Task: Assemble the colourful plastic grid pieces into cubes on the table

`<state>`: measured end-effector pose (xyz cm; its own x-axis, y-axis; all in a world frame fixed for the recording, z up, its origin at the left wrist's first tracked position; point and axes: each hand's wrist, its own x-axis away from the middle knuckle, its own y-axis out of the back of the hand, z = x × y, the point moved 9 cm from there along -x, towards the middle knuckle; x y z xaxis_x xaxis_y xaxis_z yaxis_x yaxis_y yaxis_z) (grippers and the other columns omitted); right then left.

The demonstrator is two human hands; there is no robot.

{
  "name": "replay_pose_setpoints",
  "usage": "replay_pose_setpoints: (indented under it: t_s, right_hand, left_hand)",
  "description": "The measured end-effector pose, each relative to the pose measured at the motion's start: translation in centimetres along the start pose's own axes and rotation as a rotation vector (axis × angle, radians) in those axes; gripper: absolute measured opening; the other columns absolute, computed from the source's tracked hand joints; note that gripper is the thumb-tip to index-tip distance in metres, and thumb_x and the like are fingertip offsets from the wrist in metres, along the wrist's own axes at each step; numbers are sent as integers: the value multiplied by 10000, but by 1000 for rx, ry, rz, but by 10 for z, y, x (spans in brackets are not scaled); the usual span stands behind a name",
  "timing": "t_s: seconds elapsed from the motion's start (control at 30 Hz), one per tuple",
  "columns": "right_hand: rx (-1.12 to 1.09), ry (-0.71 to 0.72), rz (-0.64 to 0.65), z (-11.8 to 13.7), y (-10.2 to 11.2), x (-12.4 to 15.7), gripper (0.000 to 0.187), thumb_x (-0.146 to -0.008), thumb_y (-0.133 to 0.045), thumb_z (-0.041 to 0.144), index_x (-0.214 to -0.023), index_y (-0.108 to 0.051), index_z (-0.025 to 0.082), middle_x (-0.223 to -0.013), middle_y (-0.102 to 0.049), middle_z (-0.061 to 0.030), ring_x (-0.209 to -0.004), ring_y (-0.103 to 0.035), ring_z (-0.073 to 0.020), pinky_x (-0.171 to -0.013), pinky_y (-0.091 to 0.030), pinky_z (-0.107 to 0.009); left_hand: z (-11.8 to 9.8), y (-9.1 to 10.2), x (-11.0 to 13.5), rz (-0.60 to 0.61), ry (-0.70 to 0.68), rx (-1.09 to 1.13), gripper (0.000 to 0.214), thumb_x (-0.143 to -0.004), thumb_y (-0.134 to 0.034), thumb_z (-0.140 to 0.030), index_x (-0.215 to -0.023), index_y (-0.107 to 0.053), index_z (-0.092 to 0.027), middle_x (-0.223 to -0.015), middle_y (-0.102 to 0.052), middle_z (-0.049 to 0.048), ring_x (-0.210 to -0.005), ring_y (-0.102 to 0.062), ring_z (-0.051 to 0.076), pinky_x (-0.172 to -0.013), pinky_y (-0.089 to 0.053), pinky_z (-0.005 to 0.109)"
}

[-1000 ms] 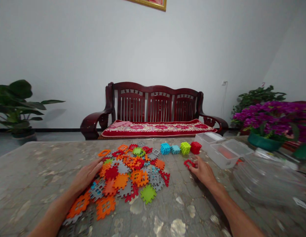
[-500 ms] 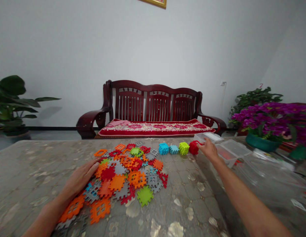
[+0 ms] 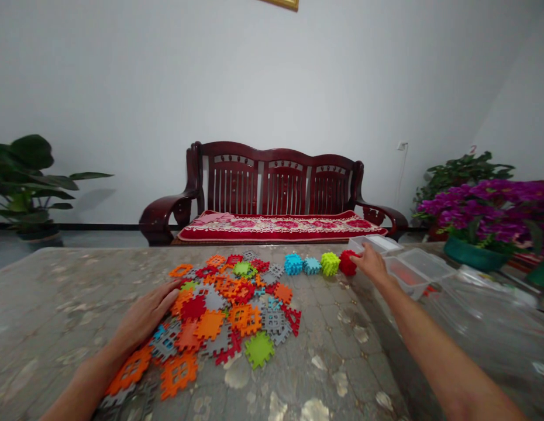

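My right hand (image 3: 372, 264) reaches to a stack of red interlocking tiles (image 3: 347, 263) at the far right of the tabletop. Its fingertips pinch at the stack's right side, on a red tile that can hardly be told from the rest. In a row to the left stand a yellow-green stack (image 3: 330, 264), a light blue stack (image 3: 312, 266) and a brighter blue stack (image 3: 293, 264). My left hand (image 3: 151, 307) lies with fingers stretched along the left side of a loose heap of orange, red, grey, green and blue tiles (image 3: 209, 324); its fingertips touch the heap's edge.
Clear plastic boxes (image 3: 423, 264) sit beyond my right forearm, one with red pieces inside. Purple flowers in a green pot (image 3: 474, 251) stand at the right. Past the patterned table (image 3: 337, 351) is a dark wooden bench (image 3: 283, 175) with a red cover.
The red tile at my right fingertips, which stuck out above the stack, now sits against it. My left hand stays by the heap. The view has shifted slightly.
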<state>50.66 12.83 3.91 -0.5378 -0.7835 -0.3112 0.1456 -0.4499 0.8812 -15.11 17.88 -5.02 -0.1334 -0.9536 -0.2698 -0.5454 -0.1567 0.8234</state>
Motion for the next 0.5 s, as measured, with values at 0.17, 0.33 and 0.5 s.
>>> replay_pose_setpoints:
  t_s: [0.17,0.33,0.5]
  right_hand:
    - [-12,-2,25,0,2,2,665,-827,-659,381,-1405,-504,91,-1140,-736,-161,-1093,-676,-315,-846,-492,-355]
    - [-177,96,-91,36,13,28,487,-864,-589,360,-1307,-610,159,-1192,-729,-136,-1079,-681,-284,-913,-497,-373]
    - [-520,378,192,129,-27,107,310,-818,-568,269,-1069,-734,193,-1017,-776,-79,-921,-709,-230,-863,-532,-343]
  left_hand:
    - [-3,3,2,-21,-3,3,631,-936,-316,-568,-1322,-661,-207,-1394,-654,74,-1296,-593,279,-1148,-400,411]
    - [-14,5,5,26,25,-14,663,-948,-268,-527,-1369,-623,-159,-1439,-614,100,-1327,-565,275,-1164,-376,417]
    - [-23,5,7,20,4,-31,624,-964,-282,-491,-1383,-612,-167,-1451,-604,98,-1343,-551,270,-1164,-378,431]
